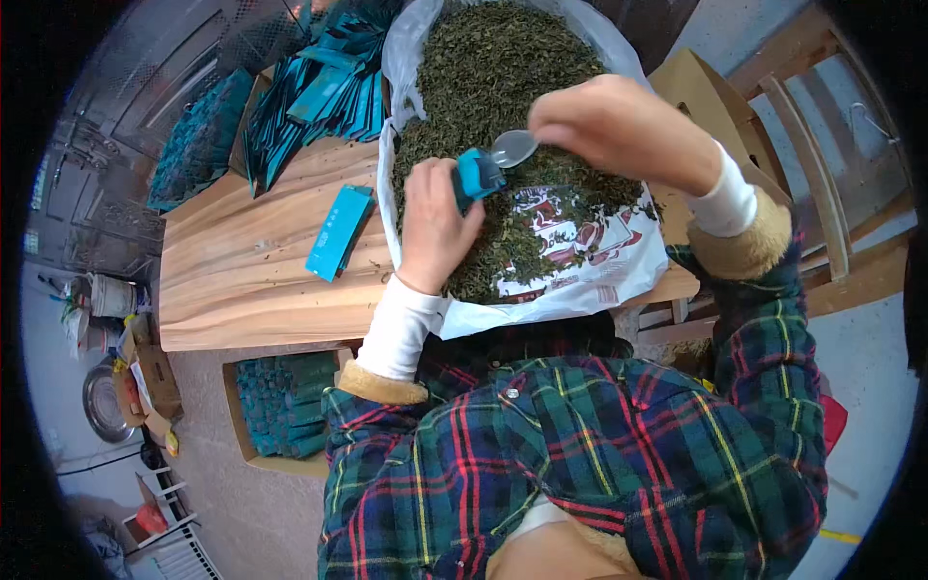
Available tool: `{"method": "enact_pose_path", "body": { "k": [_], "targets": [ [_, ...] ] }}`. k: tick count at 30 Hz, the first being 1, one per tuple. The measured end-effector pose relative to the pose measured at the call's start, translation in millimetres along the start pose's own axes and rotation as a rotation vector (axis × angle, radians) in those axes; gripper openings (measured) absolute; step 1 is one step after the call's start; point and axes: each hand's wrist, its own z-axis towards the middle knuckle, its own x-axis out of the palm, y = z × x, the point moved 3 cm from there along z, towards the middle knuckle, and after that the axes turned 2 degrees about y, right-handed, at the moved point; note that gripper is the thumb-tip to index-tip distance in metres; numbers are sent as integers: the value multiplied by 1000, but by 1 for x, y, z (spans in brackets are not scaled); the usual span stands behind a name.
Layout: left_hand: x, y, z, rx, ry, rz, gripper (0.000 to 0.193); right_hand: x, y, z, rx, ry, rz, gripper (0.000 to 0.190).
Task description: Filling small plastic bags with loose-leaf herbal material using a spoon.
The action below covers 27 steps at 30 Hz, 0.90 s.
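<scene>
My left hand [438, 221] grips a small teal packet [478, 174] whose opened mouth faces right. In my right hand [616, 130] is a clear plastic spoon [515, 148], its bowl touching or very near the packet's mouth. Whether leaves lie in the spoon I cannot tell. Both hands are over dried, dark green leaves [500, 58] heaped in a large white plastic bag [464, 322]. Toward me the leaf layer thins, and red-and-white printing on the bag shows through. Left of the bag, a few flat teal packets [339, 232] lie stacked on the wooden table [239, 290].
A carton [243, 119] at the back left holds many flat teal packets [326, 80], with a teal-filled bag [199, 138] beside it. Below the table's front edge, another carton [286, 464] is packed with filled teal packets [283, 406]. A wooden chair [812, 174] and a cardboard box [714, 101] stand at right.
</scene>
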Motion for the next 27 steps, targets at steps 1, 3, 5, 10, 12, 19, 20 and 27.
{"method": "enact_pose_path", "body": {
  "k": [1, 3, 5, 10, 12, 19, 20, 27],
  "targets": [
    [-5, 6, -2, -16, -9, -20, 50, 1, -2, -7, -5, 6, 6, 10],
    [-13, 16, -6, -204, -60, -219, 50, 4, -11, -28, 251, 52, 286, 12],
    [-20, 21, -10, -436, -87, -529, 51, 39, -24, -56, 357, 104, 383, 14],
    [-18, 41, -30, -476, -178, -843, 55, 106, -31, -78, 503, 169, 381, 19],
    [-18, 42, -31, -467, -159, -870, 55, 125, -28, -69, 506, 94, 433, 21],
    [-18, 43, -37, -471, -161, -768, 54, 177, -21, -46, 564, -107, 794, 21],
    [-18, 46, -38, -462, -159, -740, 55, 174, -21, -47, 558, -108, 794, 21],
    [-18, 41, -29, -465, -49, -574, 52, 128, -29, -61, 615, -203, 915, 18]
  ]
}}
